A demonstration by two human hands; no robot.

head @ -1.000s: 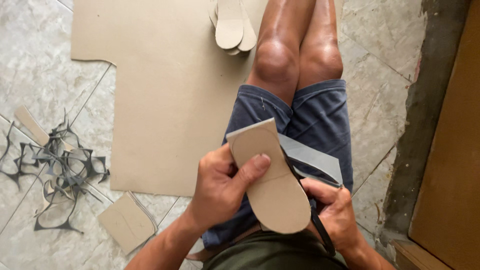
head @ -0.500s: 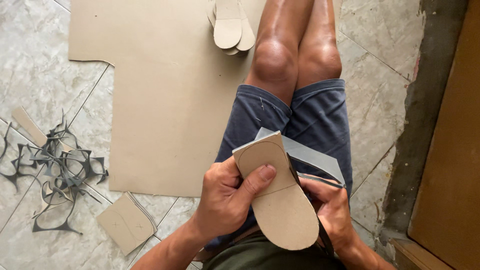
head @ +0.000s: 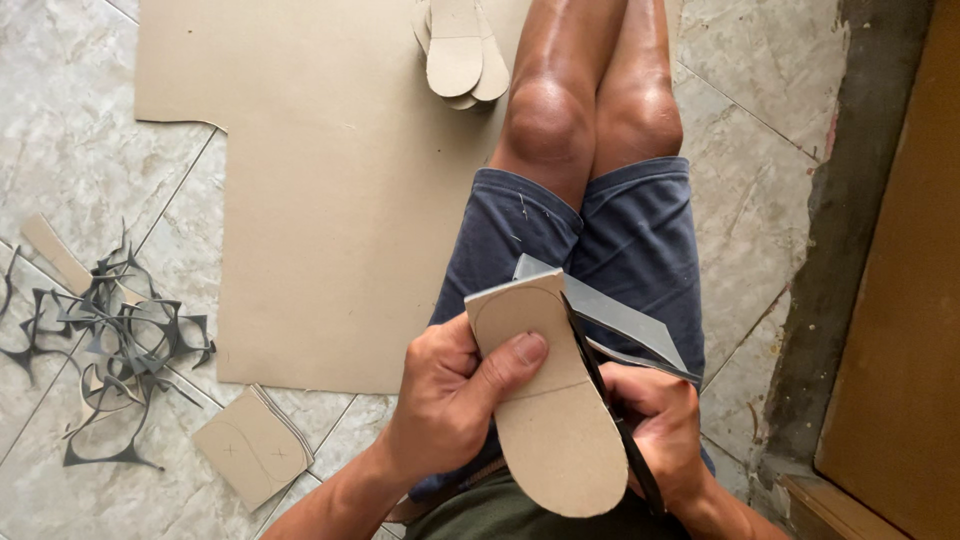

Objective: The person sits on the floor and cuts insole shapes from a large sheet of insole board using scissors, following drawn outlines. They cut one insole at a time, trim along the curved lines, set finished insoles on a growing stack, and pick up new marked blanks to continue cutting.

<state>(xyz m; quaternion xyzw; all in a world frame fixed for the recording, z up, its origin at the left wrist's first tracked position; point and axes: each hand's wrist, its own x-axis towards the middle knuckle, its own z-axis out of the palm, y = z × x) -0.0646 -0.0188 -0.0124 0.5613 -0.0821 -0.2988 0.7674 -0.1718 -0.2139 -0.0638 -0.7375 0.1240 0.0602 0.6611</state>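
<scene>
Soft, even daylight fills the scene, bright enough that colours read clearly, with glare on the knees (head: 590,120) at the far side and a mild sheen on the pale floor tiles (head: 60,130) at the left. Shadows are faint and short, showing mainly under the cardboard sheet (head: 330,200) edges and beneath the hands. Focus is sharp throughout, with no visible motion blur and little bending at the edges.

Sole-shaped cutout (head: 550,400) I'm holding: tan cardboard, thin pencil outline near its rounded top, grey on the offcut side. Scissors (head: 615,420): black. Big sheet (head: 340,190) on the floor (head: 60,130): same plain tan. Floor tiles: pale grey-beige, marbled. Scrap strips (head: 110,350): dark grey. My shorts (head: 620,240): navy blue.
</scene>
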